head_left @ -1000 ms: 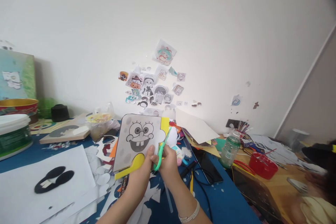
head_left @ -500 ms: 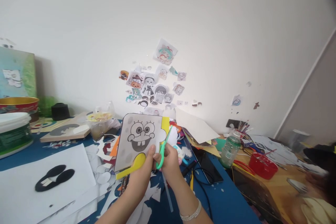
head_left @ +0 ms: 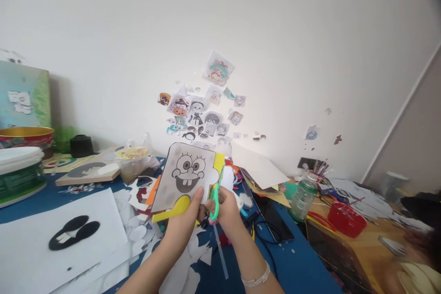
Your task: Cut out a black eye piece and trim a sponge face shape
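A paper cutout point(head_left: 172, 174) with a printed cartoon face is held up in front of me, tilted. My left hand point(head_left: 191, 211) pinches its lower edge, thumb on the face side. Yellow paper point(head_left: 181, 206) shows at the bottom and again at the upper right corner. Green-handled scissors point(head_left: 215, 200) sit in my right hand point(head_left: 225, 209), fingers closed around the handles. Their blades point upward along the cutout's right edge, beside the yellow part. Whether the blades touch the paper I cannot tell.
White sheets point(head_left: 86, 257) with black shapes lie at the left, near a lidded tub point(head_left: 20, 179). Paper scraps cover the middle. A phone point(head_left: 275, 220), a green bottle point(head_left: 303, 197) and a red container point(head_left: 346, 218) stand or lie rightward. Another person's arm point(head_left: 409, 257) is at far right.
The cutout has tilted a little and shifted slightly right, its top leaning back. My right hand and the scissors have moved slightly right, with the handles turned more upright.
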`<state>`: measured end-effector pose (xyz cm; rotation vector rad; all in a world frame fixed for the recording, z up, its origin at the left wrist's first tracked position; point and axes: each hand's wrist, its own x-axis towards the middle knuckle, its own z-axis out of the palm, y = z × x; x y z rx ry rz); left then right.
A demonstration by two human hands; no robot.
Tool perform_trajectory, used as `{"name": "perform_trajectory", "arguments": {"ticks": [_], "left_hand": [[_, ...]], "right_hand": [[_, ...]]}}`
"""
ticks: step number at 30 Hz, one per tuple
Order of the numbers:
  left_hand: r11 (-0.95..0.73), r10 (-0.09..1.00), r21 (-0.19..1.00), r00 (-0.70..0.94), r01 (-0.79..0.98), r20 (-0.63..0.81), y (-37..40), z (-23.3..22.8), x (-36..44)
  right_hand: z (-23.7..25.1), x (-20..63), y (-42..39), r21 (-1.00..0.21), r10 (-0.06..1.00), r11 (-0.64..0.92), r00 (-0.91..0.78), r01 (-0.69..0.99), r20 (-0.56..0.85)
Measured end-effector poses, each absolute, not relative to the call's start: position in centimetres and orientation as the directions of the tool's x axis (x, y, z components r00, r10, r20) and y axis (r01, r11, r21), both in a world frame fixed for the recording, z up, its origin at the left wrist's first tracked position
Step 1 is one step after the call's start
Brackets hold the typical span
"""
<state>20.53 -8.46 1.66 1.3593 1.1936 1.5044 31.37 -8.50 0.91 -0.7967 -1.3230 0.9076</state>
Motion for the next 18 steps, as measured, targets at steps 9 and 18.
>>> {"name": "perform_trajectory", "arguments": {"ticks": [9,18], "left_hand": [[-0.245,0.953,0.967,-0.163,0.073,0.254,-8.82,2.09,20.5],[-0.291,0.948,0.957,-0.136,-0.001,0.288,-8.68,2.19,20.35]], "right_hand": [[0.83,31.26,-8.76,-0.877,0.879,0.477,0.036,-0.066,0.475],[0.67,31.39,-8.69,-0.88,0.885,0.465,0.024,-0.095,0.465]]}}
